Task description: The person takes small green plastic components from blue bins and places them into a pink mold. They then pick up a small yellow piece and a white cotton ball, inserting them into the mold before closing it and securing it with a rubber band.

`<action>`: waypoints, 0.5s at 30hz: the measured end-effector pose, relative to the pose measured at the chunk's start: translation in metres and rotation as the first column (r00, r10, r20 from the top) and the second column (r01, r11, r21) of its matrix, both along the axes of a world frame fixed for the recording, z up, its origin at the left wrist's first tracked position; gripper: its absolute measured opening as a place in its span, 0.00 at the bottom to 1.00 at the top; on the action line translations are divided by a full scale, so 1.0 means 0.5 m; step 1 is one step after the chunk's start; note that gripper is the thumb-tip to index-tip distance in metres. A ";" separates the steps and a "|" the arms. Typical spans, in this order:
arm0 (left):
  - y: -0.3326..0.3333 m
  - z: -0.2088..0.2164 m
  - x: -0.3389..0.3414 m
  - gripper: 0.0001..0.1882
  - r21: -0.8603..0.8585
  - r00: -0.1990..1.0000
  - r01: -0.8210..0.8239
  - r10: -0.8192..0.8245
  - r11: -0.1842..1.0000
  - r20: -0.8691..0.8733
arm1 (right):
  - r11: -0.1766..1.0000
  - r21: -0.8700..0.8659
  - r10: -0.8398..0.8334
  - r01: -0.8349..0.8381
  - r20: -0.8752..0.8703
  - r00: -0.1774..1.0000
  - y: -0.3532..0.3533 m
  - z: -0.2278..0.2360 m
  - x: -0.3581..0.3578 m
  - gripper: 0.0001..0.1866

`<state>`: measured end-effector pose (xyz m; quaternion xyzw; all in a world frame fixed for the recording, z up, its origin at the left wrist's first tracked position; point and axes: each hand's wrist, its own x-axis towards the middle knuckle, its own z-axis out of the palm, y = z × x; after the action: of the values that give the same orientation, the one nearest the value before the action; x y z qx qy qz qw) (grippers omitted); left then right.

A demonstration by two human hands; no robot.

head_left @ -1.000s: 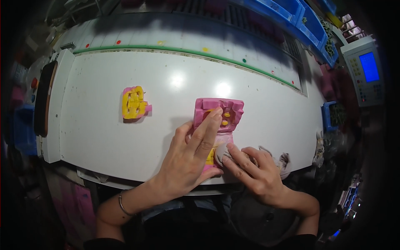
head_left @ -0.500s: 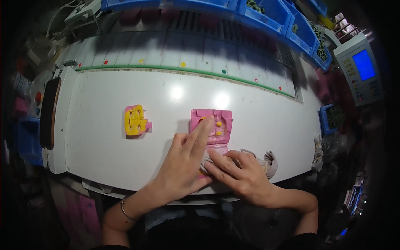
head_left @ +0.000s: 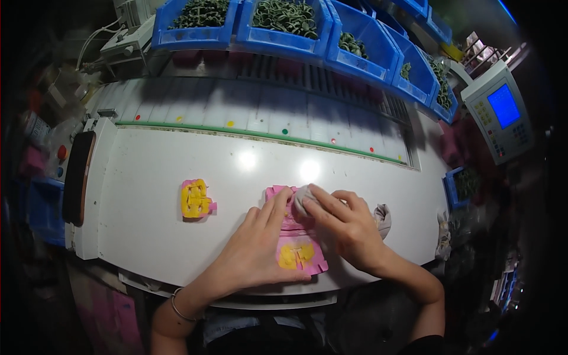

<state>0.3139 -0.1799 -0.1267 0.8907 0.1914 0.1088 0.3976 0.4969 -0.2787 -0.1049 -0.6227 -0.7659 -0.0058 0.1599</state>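
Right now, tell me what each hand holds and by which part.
The right hand grips a bunched grey cloth with its fingertips, pressing it onto the pink tray. The left hand holds nothing; it lies flat on that tray.

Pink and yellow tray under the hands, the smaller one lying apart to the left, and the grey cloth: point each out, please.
pink and yellow tray (head_left: 299,255), head view, yellow lower section.
smaller pink and yellow piece (head_left: 196,199), head view, yellow centre.
grey cloth (head_left: 303,197), head view, wad under the right fingertips.

Both hands, the left hand (head_left: 257,254) and the right hand (head_left: 349,228), are bare, without gloves. A thin silver metal bangle (head_left: 176,307) circles the left wrist. Both forearms are uncovered to the elbow, with no sleeves showing.
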 end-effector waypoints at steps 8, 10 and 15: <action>-0.006 -0.008 -0.007 0.65 -0.086 0.995 -0.048 0.055 0.995 0.079 | 0.998 -0.063 0.029 -0.025 0.058 0.998 0.000 -0.001 -0.004 0.27; -0.009 -0.011 -0.006 0.65 -0.156 0.991 -0.040 0.060 0.987 0.121 | 0.998 -0.053 0.037 -0.037 0.003 0.999 0.007 0.007 -0.004 0.27; -0.012 -0.011 -0.006 0.64 -0.175 0.992 -0.060 0.079 0.983 0.104 | 0.988 -0.117 0.103 -0.098 0.044 0.994 0.016 -0.010 -0.020 0.28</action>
<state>0.3108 -0.1857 -0.1322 0.8386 0.2088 0.1546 0.4788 0.4871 -0.2705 -0.1097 -0.5912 -0.7991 0.0310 0.1048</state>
